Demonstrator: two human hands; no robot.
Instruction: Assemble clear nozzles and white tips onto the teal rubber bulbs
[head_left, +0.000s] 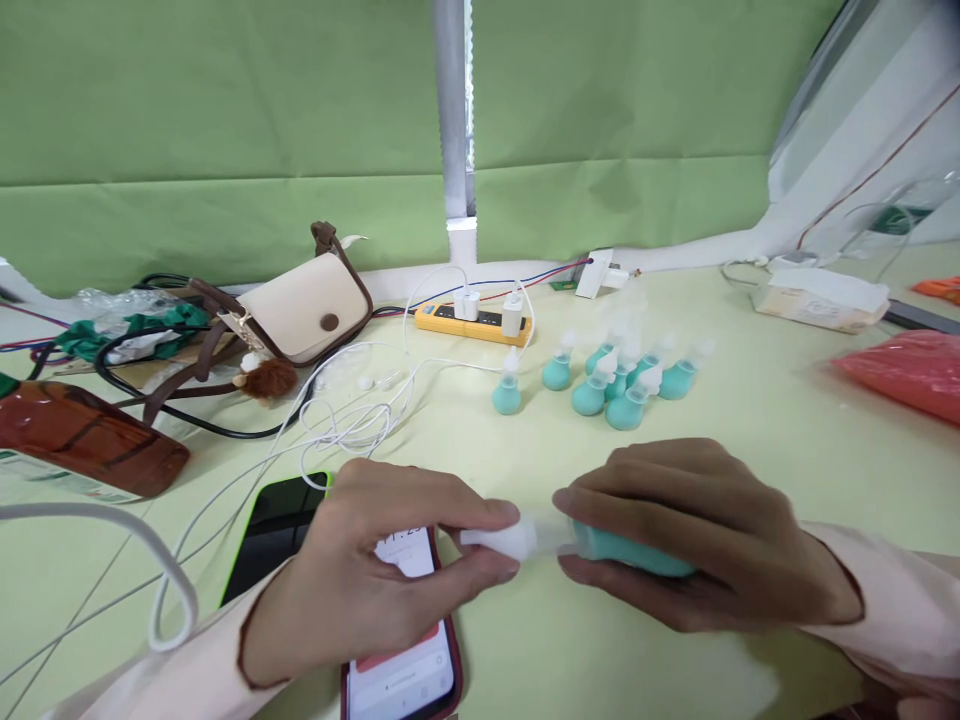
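Between the thumb and fingertips of my left hand (382, 560) is a white nozzle tip (517, 540), pinched at its sides. My right hand (690, 530) wraps round a teal squeeze bulb (630, 552), which lies sideways with its clear neck pointing left. That neck meets the white tip, and the two line up; how far one sits inside the other I cannot tell. Farther back on the table stand several similar teal squeeze bulbs (626, 410) with clear necks and white tips. Below my left hand lies a lit phone (401, 670), partly covered by it.
A dark phone with a green edge (274, 530) lies left, near tangled white cables (367, 410). Behind are a cream handbag (300, 310), a brown-red bottle (90, 440) and a yellow power strip (431, 320). A tissue pack (821, 300) and red bag (907, 375) lie right.
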